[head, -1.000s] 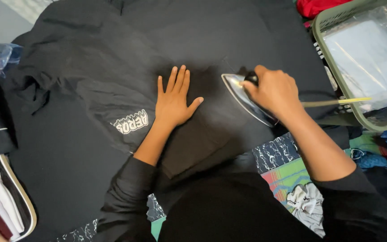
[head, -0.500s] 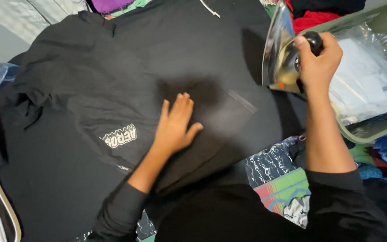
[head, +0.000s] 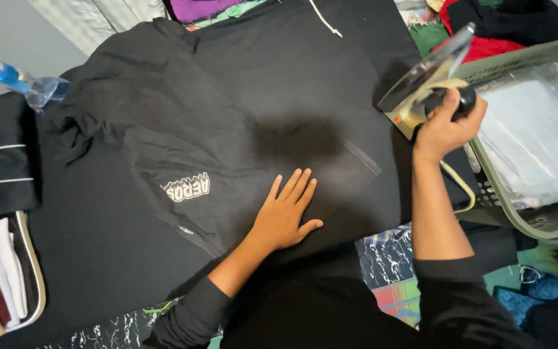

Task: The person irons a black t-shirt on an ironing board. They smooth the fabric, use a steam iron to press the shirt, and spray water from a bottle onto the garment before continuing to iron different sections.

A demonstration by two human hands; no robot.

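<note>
Left hand (head: pixel 285 216) flat, fingers spread, pinning black garment (head: pixel 227 136) on work surface. Right hand (head: pixel 444 126) clenched round handle of clothes iron (head: pixel 421 84), lifted clear, soleplate tilted. Advisable: keep fabric taut, fingers outside iron's path, cord (head: pixel 460 187) clear

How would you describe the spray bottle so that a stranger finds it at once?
Start from the big black garment spread across the middle. Follow its crumpled upper left corner to the edge of the picture: the spray bottle lies there. It is the only clear plastic thing with a blue part among dark cloth.
</note>
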